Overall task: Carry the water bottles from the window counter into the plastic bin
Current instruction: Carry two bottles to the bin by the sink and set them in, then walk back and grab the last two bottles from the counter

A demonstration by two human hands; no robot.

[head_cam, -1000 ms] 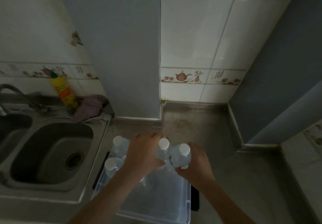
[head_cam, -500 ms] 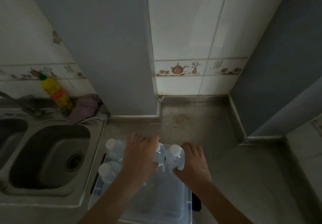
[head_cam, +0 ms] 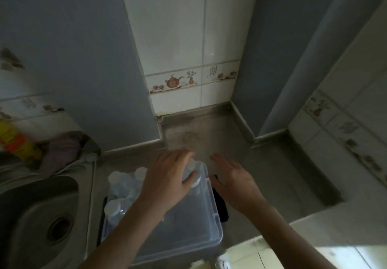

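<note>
A clear plastic bin (head_cam: 215,218) stands on the steel counter next to the sink. Several clear water bottles with white caps stand in its far end, among them one at the back left (head_cam: 117,181) and one nearer me (head_cam: 113,208). My left hand (head_cam: 167,181) reaches over the bin's far right corner, fingers curled round the top of a bottle (head_cam: 193,175) that stands inside. My right hand (head_cam: 232,179) hovers just right of the bin with fingers spread, holding nothing.
A steel sink (head_cam: 33,210) lies to the left. Behind it stand a yellow detergent bottle (head_cam: 14,141) and a purple rag (head_cam: 60,149). A grey pillar (head_cam: 88,63) and tiled wall close the back. The bare steel counter (head_cam: 272,164) extends right.
My right hand has let go of its bottle and drawn out to the right of the bin. My left hand has stayed on the bottle at the far corner. The view has tilted.
</note>
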